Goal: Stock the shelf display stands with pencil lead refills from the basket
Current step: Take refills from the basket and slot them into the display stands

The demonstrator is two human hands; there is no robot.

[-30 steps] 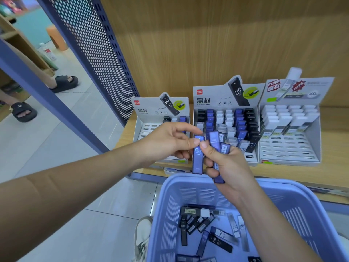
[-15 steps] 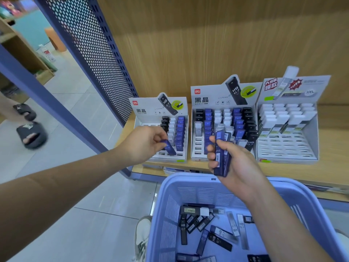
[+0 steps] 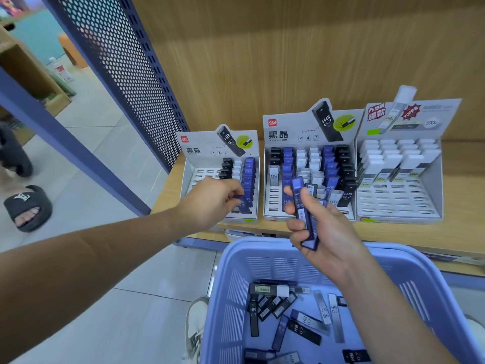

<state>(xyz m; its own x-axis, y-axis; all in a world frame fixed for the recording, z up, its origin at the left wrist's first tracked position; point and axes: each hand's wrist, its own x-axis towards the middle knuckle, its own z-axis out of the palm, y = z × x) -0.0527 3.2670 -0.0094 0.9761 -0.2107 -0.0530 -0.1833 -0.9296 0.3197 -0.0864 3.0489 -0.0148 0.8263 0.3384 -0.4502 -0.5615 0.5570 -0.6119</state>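
Note:
My left hand (image 3: 212,202) pinches a blue lead refill (image 3: 242,203) at the front of the blue column in the left display stand (image 3: 199,156). My right hand (image 3: 319,229) grips a small bundle of blue refills (image 3: 304,214) upright, in front of the middle display stand (image 3: 288,124). The lilac basket (image 3: 262,261) below holds several loose black, blue and grey refills (image 3: 294,316).
A third display stand (image 3: 433,179) with white-capped refills stands at the right on the wooden shelf (image 3: 467,232). A perforated blue panel (image 3: 126,64) borders the shelf on the left. A person's sandalled feet (image 3: 26,206) are on the tiled floor at far left.
My left hand took one blue refill from the bundle and carried it left and down to the left stand's blue column. My right hand dropped slightly with the rest.

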